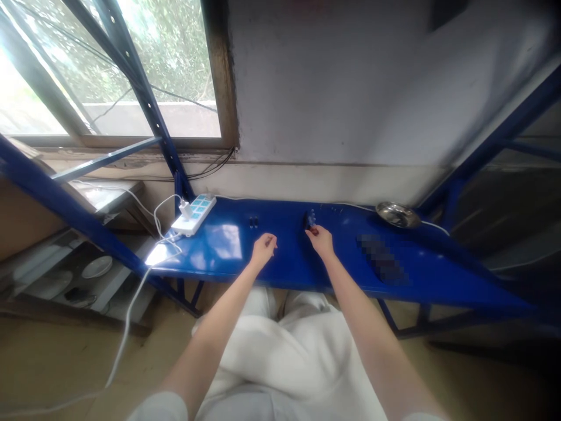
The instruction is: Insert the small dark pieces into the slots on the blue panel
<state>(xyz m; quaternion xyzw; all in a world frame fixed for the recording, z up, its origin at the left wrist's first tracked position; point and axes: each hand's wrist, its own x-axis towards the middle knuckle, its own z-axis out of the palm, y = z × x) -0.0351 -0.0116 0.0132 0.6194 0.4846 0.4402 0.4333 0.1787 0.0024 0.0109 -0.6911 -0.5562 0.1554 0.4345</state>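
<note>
My right hand is closed on a small dark object with bluish knobs, at the middle of the blue table. The fingers cover its near end, and its exact kind is not clear. To the left, my left hand is curled with thumb and fingertips together just above the table. Whatever may be between those fingers is too small to name. Beyond the left hand, two small dark pieces lie side by side. A few tiny bits are scattered behind my right hand.
A white power strip with a plugged-in charger and cable lies at the table's left end. A shiny metal dish sits back right, near a pixelated dark object. Blue metal posts rise at both sides of the blue table.
</note>
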